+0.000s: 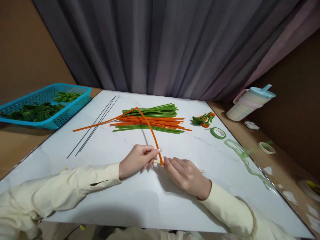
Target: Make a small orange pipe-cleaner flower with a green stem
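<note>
My left hand (137, 159) pinches an orange pipe cleaner (147, 124) near its lower end; the cleaner arches up and back toward the pile. My right hand (183, 175) lies over a thin wooden stick (201, 171) and grips it where the cleaner's end meets it. Both hands rest on the white marble-look board (120, 196). Behind them lies a pile of orange and green pipe cleaners (152, 120).
Thin metal wires (93, 126) lie at the left. A blue basket (53, 121) of green pieces sits far left. A small finished green-orange piece (203, 120), a green tape roll (218, 133) with loose tape, another roll (266, 147) and a lidded cup (250, 103) are right.
</note>
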`<state>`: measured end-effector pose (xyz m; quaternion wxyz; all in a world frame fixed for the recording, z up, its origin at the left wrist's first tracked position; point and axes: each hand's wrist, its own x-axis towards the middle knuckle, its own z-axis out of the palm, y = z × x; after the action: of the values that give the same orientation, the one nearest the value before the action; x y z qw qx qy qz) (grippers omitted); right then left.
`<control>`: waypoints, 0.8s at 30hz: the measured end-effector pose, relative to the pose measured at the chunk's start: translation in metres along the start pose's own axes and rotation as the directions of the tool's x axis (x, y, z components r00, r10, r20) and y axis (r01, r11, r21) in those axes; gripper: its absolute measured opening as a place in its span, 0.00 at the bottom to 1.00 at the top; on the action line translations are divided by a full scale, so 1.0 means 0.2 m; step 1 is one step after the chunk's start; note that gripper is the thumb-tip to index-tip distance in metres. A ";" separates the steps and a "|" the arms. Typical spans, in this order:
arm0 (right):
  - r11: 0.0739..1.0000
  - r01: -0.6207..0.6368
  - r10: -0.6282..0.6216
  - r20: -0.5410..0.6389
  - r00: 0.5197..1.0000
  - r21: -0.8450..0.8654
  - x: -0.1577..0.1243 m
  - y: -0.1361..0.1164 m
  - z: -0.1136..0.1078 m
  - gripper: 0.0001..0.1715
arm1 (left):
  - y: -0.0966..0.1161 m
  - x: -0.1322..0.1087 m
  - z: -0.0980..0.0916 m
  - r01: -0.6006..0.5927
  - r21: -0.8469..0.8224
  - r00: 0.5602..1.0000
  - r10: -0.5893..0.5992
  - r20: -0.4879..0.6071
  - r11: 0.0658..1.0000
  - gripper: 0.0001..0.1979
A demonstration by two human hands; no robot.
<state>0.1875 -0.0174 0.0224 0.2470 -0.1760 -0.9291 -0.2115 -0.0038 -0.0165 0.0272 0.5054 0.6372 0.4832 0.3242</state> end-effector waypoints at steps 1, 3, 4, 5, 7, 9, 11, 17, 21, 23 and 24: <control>1.000 0.008 -0.008 -0.009 1.000 -0.017 0.00 0.00 0.00 0.09 | 0.01 0.00 -0.02 -0.099 0.122 0.989 0.110 -0.094 0.988 0.19; 0.999 0.028 -0.029 -0.032 0.999 -0.040 0.01 -0.01 -0.01 0.09 | 0.03 -0.01 -0.05 -0.321 0.399 0.889 0.418 -0.185 0.859 0.14; 0.998 0.038 -0.040 -0.041 0.998 -0.043 0.01 -0.01 -0.01 0.09 | 0.04 -0.02 -0.07 -0.424 0.515 0.813 0.564 -0.146 0.745 0.11; 0.998 0.049 -0.051 -0.050 0.997 -0.041 0.01 -0.01 -0.02 0.09 | 0.05 -0.03 -0.08 -0.514 0.596 0.737 0.673 -0.062 0.617 0.09; 0.997 0.068 -0.070 -0.074 0.995 -0.036 0.01 0.00 -0.02 0.09 | 0.08 -0.05 -0.08 -0.616 0.671 0.646 0.752 0.131 0.412 0.07; 0.996 0.078 -0.081 -0.094 0.992 -0.031 0.01 0.00 -0.03 0.11 | 0.09 -0.08 -0.07 -0.656 0.679 0.629 0.737 0.249 0.330 0.08; 0.997 0.080 -0.082 -0.103 0.991 -0.019 0.00 0.01 -0.03 0.12 | 0.10 -0.10 -0.05 -0.677 0.654 0.630 0.726 0.277 0.338 0.08; 0.996 0.086 -0.083 -0.137 0.987 0.017 0.00 0.02 -0.04 0.14 | 0.11 -0.12 -0.01 -0.632 0.422 0.747 0.655 0.112 0.649 0.13; 0.997 0.073 -0.074 -0.160 0.984 -0.013 0.01 0.03 -0.04 0.17 | 0.13 -0.12 -0.01 -0.485 0.345 0.868 0.491 0.075 0.804 0.12; 0.997 0.071 -0.075 -0.153 0.985 -0.029 0.01 0.03 -0.05 0.17 | 0.12 -0.12 -0.02 -0.495 0.350 0.863 0.498 0.088 0.795 0.11; 0.997 0.070 -0.075 -0.149 0.986 -0.035 0.01 0.02 -0.05 0.16 | 0.12 -0.12 -0.02 -0.526 0.360 0.843 0.528 0.102 0.770 0.11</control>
<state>0.1921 -0.0178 0.0323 0.3057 -0.1293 -0.9105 -0.2466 -0.0080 -0.0384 0.0529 0.2618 0.8303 0.3394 0.3561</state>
